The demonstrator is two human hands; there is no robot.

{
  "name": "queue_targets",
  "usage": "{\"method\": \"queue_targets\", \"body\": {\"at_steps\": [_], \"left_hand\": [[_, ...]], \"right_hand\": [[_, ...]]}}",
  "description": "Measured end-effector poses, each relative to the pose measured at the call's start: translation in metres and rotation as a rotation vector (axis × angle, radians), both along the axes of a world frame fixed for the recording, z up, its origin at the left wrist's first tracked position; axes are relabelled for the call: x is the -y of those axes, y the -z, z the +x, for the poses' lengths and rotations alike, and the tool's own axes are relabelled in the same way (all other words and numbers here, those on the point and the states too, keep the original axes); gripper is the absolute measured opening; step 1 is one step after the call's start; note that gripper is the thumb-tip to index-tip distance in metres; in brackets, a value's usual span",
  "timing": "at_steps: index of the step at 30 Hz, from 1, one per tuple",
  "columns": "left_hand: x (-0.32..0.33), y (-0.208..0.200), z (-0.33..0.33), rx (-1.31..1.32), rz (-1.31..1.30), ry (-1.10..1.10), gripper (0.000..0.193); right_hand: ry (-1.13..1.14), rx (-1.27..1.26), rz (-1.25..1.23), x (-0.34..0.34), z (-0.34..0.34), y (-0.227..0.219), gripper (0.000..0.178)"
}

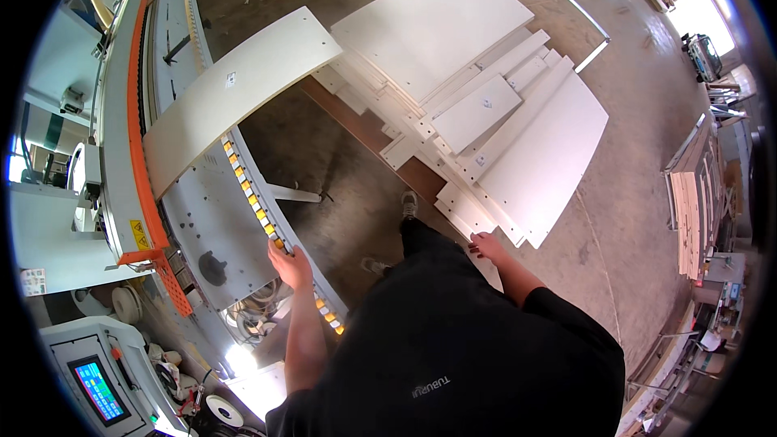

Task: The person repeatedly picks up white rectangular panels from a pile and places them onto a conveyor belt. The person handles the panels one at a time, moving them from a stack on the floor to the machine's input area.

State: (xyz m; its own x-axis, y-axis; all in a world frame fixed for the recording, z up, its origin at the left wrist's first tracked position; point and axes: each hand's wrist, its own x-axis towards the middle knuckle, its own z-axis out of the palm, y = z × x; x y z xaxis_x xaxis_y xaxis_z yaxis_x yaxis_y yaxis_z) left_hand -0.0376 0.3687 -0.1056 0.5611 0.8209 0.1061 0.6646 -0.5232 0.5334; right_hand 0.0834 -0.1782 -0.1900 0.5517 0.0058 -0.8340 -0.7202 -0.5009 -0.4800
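Across the long grey-and-orange metal machine (121, 137), one white rectangular panel (243, 93) is laid; other flat white panels (558, 146), stacked, seem left. Left hand (290, 265) rests, loosely spread, on the yellow-and-white roller rail (244, 182); right hand (486, 246) is beside the stack, grip unclear.

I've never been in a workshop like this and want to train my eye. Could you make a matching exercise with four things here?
1. left hand
2. right hand
3. lit screen
4. perforated bracket

A. orange
B. at the near end of the white boards
C. at the rail with yellow rollers
D. set in a pale console

Pairs: 1-C, 2-B, 3-D, 4-A
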Motion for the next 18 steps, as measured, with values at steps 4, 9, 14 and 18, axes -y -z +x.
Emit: {"method": "queue_targets", "body": {"at_steps": [4,9,14,18], "left_hand": [[0.006,-0.008,0.016,-0.062,0.006,-0.018,0.071],[0.011,-0.008,0.028,-0.201,0.018,-0.106,0.075],[0.023,-0.021,0.055,-0.301,-0.132,-0.187,0.082],[0.018,-0.016,0.061,-0.295,-0.200,-0.238,0.087]], "right_hand": [[0.064,-0.002,0.060,-0.018,0.076,0.032,0.043],[0.210,0.046,0.119,-0.047,0.185,0.079,0.047],[0.496,0.003,0.185,-0.059,0.276,0.120,0.058],[0.726,-0.100,0.187,-0.063,0.319,0.145,0.056]]}}
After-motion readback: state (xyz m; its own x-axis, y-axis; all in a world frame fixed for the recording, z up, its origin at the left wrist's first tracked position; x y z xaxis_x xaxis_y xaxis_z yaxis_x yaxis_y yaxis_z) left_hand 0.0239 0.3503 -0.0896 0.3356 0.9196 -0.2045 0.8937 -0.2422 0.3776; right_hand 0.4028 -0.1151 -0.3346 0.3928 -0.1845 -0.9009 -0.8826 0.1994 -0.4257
